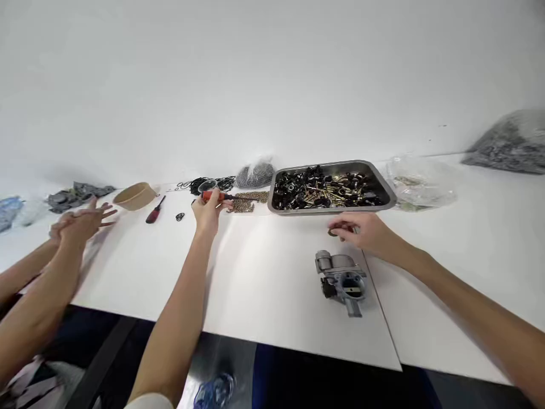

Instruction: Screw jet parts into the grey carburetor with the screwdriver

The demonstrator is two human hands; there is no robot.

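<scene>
My left hand (208,211) reaches far across the white table and is closed around the orange handle of a screwdriver (218,196), beside a heap of small brass parts (247,201). My right hand (365,232) rests on the table just in front of the metal tray (272,196), its fingers pinched on a small dark ring-shaped part (332,232). A grey metal carburetor (343,279) lies on the table below my right hand, untouched.
The tray holds many black and brass parts. Black O-rings (213,183), a clear cup (207,186), a mesh bag (254,174), a tan bowl (134,196) and a red-handled screwdriver (155,211) lie at the back. Another person's hands (79,222) hover at left. Plastic bags (419,183) sit right.
</scene>
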